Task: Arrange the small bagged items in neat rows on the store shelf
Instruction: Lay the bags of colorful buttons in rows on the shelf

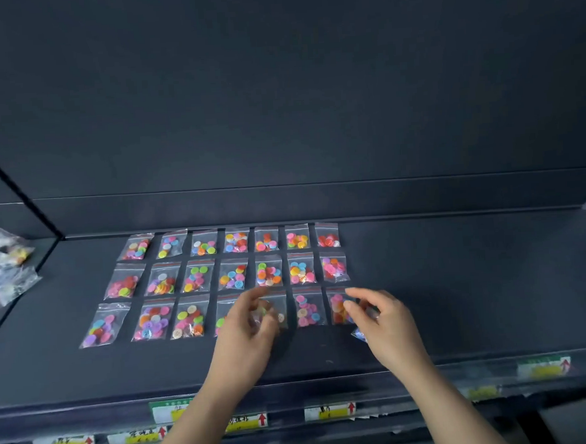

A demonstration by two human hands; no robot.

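Small clear bags of coloured buttons lie in three rows on the dark shelf (461, 297): a back row (234, 241), a middle row (233, 275) and a front row (153, 321). My left hand (246, 327) is over the front row, with thumb and fingers pinched on the fifth bag (280, 308), and it partly covers the fourth bag. My right hand (383, 322) hovers at the right end of the front row, above the seventh bag (338, 306). It is curled around another small bag (359, 335), of which only a blue corner shows beneath the palm.
A loose heap of more clear bags (4, 267) lies on the neighbouring shelf section at the far left, beyond a divider. Price labels (330, 411) line the shelf's front edge. Bare dark shelf extends to the right of the rows and in front of them.
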